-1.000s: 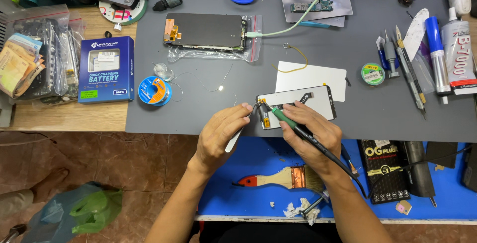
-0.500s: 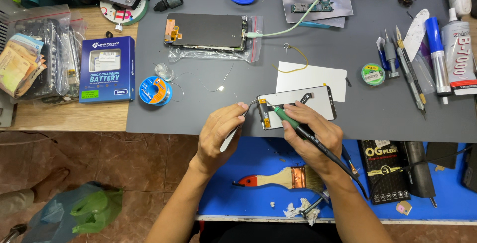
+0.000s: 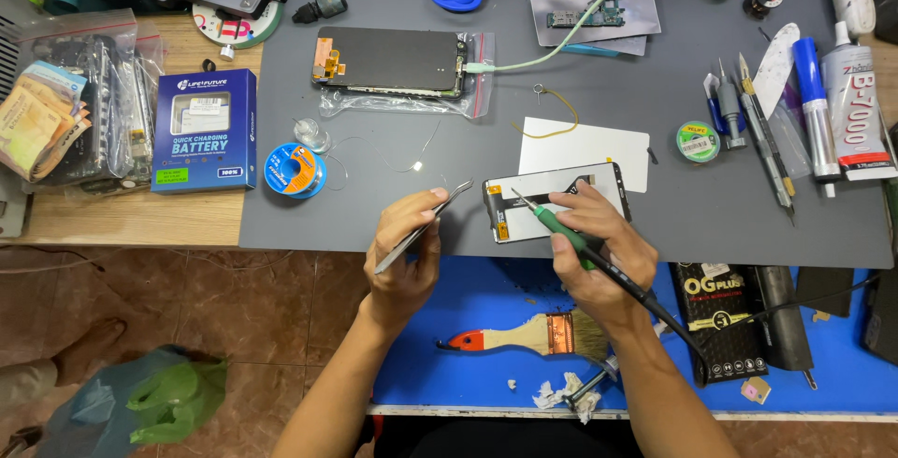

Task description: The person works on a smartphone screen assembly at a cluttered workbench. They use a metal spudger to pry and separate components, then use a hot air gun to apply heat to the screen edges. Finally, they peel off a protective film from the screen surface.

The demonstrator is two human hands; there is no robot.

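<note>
Hands at work over a grey repair mat [image 3: 655,224], seen from above. At centre frame the right hand [image 3: 594,247] is closed around a green-handled soldering iron [image 3: 571,233], its tip resting on the near-left part of a phone screen panel [image 3: 552,198] lying face down on the mat; the fingers of the same hand press on the panel's right half. Just left of it, the left hand [image 3: 407,247] pinches a pair of metal tweezers [image 3: 426,224], their points raised and aimed toward the panel's upper left corner without touching it.

Directly behind the panel lies a white card [image 3: 585,145]. Toward the upper centre, a second, dark phone screen [image 3: 393,60] sits on a clear plastic bag. At left, off the mat on the wooden bench, stands a blue battery box [image 3: 204,130], with a blue spool of solder wire [image 3: 293,170] just beside it on the mat's edge. Along the right edge are a tube of adhesive [image 3: 851,107] and several hand tools [image 3: 758,126]. Below the hands, on a blue surface [image 3: 449,374] at lower centre, lies a paintbrush with a red-tipped handle [image 3: 528,336].
</note>
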